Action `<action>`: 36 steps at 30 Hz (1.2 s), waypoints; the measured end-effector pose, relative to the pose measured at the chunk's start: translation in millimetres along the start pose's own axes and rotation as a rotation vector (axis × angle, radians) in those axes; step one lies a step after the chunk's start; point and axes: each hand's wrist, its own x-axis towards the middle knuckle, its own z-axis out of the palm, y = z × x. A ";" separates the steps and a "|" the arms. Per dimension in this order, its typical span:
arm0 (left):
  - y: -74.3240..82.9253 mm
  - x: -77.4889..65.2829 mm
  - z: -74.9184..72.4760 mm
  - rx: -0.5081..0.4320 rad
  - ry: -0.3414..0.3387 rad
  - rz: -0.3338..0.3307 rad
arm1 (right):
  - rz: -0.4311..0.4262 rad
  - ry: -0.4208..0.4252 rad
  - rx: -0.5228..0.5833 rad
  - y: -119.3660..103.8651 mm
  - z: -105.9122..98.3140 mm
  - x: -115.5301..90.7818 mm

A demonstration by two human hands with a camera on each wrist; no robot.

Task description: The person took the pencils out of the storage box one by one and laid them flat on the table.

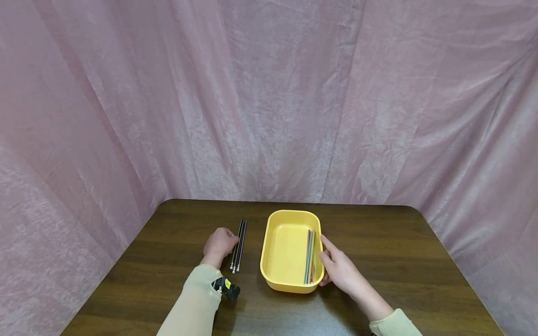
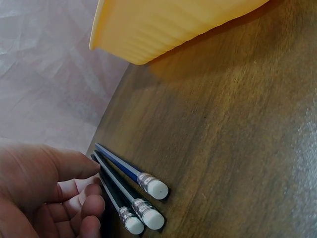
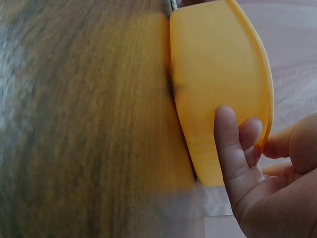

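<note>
Three pencils with white erasers, two black pencils (image 2: 119, 181) and a dark blue pencil (image 2: 121, 163), lie side by side on the table. My left hand (image 1: 220, 242) is at their left side, fingers bent, thumb tip right at the outer black pencil; I cannot tell whether it pinches it. Right of them stands a yellow plastic tray (image 1: 272, 247). Several coloured pencils (image 1: 309, 256) lie lengthwise along its right inner wall. My right hand (image 1: 342, 270) grips the tray's right rim, the thumb at the edge and other fingers against the outer wall (image 3: 208, 74).
The brown wooden table (image 1: 403, 261) has rounded far corners. Pink cloth (image 1: 286, 102) hangs behind it and along both sides. A small black device (image 1: 227, 288) is strapped at my left sleeve (image 1: 193, 294).
</note>
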 end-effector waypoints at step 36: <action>21.3 -9.5 -11.7 -0.076 0.050 0.107 | 0.006 0.000 -0.004 -2.1 -0.7 -0.5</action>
